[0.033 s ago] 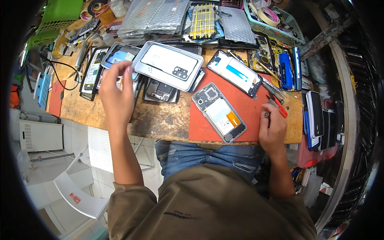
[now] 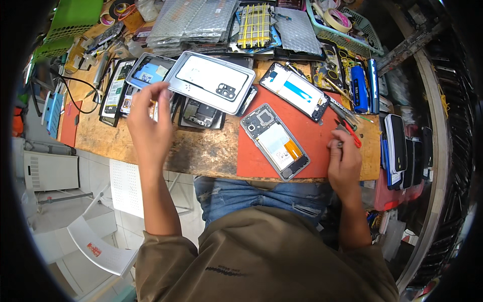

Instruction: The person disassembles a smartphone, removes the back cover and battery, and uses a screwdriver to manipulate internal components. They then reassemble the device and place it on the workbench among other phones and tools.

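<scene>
My left hand hovers over the bench, index finger and thumb bent with a small gap between them. Its fingertips are close to the left corner of a pale shallow tray; contact cannot be made out. A white phone back cover lies in that tray beside tiny dark specks. My right hand is closed at the mat's right side, around something with a small metallic end. Just beyond its fingers lies a red-handled cutting tool. Between my hands, an opened phone rests on the orange-red mat, its inner parts exposed.
A phone frame with a blue strip lies at the mat's far edge. Opened phones are at left. Bubble-wrapped packs, a basket with tape rolls and a blue cylinder stand behind. Several phones are stacked at right.
My left hand has shifted slightly to the right and down, its fingertips a little lower by the tray corner. The right hand has hardly moved.
</scene>
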`<state>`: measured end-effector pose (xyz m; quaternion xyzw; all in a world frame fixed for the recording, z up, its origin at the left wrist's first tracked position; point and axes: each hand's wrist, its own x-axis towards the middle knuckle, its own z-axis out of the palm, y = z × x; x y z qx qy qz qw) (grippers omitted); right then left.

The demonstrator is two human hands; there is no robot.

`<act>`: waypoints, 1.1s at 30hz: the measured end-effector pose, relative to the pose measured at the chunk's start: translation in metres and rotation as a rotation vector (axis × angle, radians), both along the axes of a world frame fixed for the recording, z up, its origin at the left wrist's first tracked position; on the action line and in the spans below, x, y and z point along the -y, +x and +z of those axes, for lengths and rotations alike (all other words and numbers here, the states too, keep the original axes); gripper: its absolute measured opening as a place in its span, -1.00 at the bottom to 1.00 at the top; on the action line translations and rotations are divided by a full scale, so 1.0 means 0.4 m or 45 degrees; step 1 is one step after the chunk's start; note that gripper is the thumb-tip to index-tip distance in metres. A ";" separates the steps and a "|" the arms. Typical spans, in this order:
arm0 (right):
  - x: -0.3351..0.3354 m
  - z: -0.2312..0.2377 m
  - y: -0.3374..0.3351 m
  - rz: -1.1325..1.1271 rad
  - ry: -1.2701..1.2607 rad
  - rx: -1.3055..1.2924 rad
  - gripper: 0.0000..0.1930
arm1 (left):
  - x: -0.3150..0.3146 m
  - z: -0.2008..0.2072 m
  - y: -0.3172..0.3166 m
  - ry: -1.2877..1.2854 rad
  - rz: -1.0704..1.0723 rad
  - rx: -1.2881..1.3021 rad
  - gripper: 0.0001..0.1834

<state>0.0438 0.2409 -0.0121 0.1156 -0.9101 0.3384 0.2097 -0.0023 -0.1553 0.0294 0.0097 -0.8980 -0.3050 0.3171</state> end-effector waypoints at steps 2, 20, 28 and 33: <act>0.004 0.036 0.009 -0.028 -0.279 0.083 -0.85 | -0.057 -0.024 0.063 0.050 -0.107 0.084 -0.84; 0.053 0.146 -0.106 1.072 0.623 0.448 -0.65 | -0.380 -0.073 0.214 -0.140 -0.731 0.362 -0.62; 0.062 0.135 -0.172 1.281 0.688 0.612 -0.64 | -0.405 -0.084 0.233 -0.242 -0.645 0.339 -0.62; 0.051 0.154 -0.147 1.232 0.617 0.564 -0.66 | -0.421 -0.097 0.242 -0.094 -0.666 0.175 -0.76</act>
